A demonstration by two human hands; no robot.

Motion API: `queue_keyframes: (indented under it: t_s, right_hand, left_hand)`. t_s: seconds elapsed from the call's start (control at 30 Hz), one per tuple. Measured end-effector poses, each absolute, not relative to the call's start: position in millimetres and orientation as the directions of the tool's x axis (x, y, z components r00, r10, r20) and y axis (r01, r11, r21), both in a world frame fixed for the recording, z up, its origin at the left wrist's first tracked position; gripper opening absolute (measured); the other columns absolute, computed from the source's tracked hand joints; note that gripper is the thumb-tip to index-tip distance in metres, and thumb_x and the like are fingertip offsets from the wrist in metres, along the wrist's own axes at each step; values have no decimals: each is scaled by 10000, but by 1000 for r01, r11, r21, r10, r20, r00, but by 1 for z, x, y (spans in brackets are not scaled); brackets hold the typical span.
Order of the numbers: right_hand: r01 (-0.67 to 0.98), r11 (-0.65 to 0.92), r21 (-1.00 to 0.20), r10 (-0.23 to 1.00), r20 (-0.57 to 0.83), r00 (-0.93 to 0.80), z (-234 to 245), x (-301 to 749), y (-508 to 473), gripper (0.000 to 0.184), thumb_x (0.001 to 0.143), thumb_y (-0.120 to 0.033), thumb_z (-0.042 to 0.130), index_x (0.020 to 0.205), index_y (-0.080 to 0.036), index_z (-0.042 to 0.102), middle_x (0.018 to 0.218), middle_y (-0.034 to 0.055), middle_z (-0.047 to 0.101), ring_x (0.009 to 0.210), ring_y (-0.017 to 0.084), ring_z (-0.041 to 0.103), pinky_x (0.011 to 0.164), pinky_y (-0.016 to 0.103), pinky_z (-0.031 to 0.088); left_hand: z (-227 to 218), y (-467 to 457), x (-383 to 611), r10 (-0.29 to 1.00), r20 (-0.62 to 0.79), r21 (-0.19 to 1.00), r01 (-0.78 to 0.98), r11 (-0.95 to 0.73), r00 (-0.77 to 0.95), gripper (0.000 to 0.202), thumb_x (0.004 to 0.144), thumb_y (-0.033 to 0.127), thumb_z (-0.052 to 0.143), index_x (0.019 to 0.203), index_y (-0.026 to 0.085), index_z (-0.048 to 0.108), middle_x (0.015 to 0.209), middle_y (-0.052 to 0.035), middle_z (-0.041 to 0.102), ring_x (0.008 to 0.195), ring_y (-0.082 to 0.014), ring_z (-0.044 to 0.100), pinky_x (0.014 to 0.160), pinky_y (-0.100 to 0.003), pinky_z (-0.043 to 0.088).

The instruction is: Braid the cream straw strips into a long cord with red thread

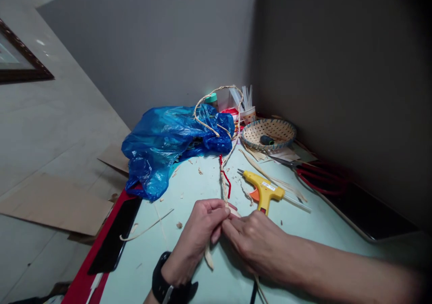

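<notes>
A pale braided straw cord [223, 184] runs away from me over the table and loops up across a blue plastic bag. My left hand [206, 220], with a black watch on its wrist, pinches the cord's near end between thumb and fingers. Pressed up against it, my right hand [251, 238] is closed around the same end; its fingertips are partly hidden. Loose flat straw strands [209, 255] poke out below the hands. A red twisted tie [227, 180] lies along the cord. Just beyond my right hand rests a yellow glue gun [265, 189].
The blue bag [162, 133] sits at the back left. A woven basket [270, 133] holds a dark spool [267, 140]. Red-handled scissors [313, 175] and a dark tablet [364, 209] lie right, a black phone [114, 236] left. Glue sticks [248, 97] stand in a cup. Grey partitions enclose the back.
</notes>
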State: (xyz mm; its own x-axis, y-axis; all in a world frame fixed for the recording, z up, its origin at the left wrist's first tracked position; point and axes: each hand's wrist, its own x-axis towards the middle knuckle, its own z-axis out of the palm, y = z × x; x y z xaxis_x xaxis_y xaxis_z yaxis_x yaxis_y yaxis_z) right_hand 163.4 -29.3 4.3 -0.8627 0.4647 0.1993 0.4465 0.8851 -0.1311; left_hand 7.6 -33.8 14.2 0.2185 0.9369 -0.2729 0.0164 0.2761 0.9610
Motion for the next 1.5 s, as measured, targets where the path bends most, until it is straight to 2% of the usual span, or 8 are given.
queue_keyframes:
  t_s: [0.2,0.4,0.63,0.73,0.97,1.07,1.23,1.5]
  right_hand:
    - [515,624,-588,762,311,-568,18,167,-11,246,936,-327,399,810,-164,534,726,29,598,646,131,529,611,259,333]
    - [406,371,-835,789,53,-612,22,163,-6,295,983,-391,319,892,-179,503,740,13,581,727,156,540,665,281,373]
    - [401,421,-813,772,89,-630,22,161,-5,336,994,-382,304,853,-179,531,794,13,581,770,150,545,731,298,383]
    - [446,430,-785,771,62,-634,20,164,1,402,986,-402,313,732,-178,530,700,2,569,691,144,537,685,298,368]
    - [493,430,-757,769,21,-639,11,166,7,400,933,-483,367,731,-182,537,700,29,585,653,172,530,613,303,348]
    - [488,451,-747,766,43,-642,10,167,7,391,926,-478,370,722,-186,529,664,22,561,610,163,504,572,294,340]
    - [487,439,-755,813,103,-573,9,168,6,391,915,-464,397,700,-184,565,589,19,549,559,155,481,541,296,353]
    - [340,226,-913,846,11,-533,0,171,9,374,815,-529,560,736,-183,679,683,40,632,641,194,558,556,298,441]
  left_hand:
    - [24,-36,6,949,-234,972,39,231,212,252,816,366,602,776,119,632,491,76,366,424,-33,213,426,-188,133]
    - [33,-40,6,955,-193,980,-10,200,226,222,837,343,584,873,125,611,611,57,445,518,-60,335,535,-183,316]
    - [31,-43,2,964,-158,987,62,148,212,112,845,265,537,850,155,559,744,12,553,671,-99,480,622,-196,370]
    - [32,-45,3,956,-181,983,80,166,230,85,845,250,518,861,169,540,719,6,582,674,-111,516,640,-208,388]
    - [29,-50,6,990,-78,953,299,39,120,99,856,240,498,946,207,476,734,-3,630,716,-155,557,667,-251,401]
    - [30,-53,4,997,25,856,514,-62,79,58,890,242,440,883,220,493,738,-10,624,730,-177,551,662,-271,364]
    - [38,-64,10,990,137,631,769,-105,23,222,915,211,378,780,217,554,779,-47,622,731,-204,559,658,-308,341]
    - [21,-86,54,968,219,358,913,-197,122,315,803,57,433,1059,106,609,944,-175,643,780,-296,610,621,-383,395]
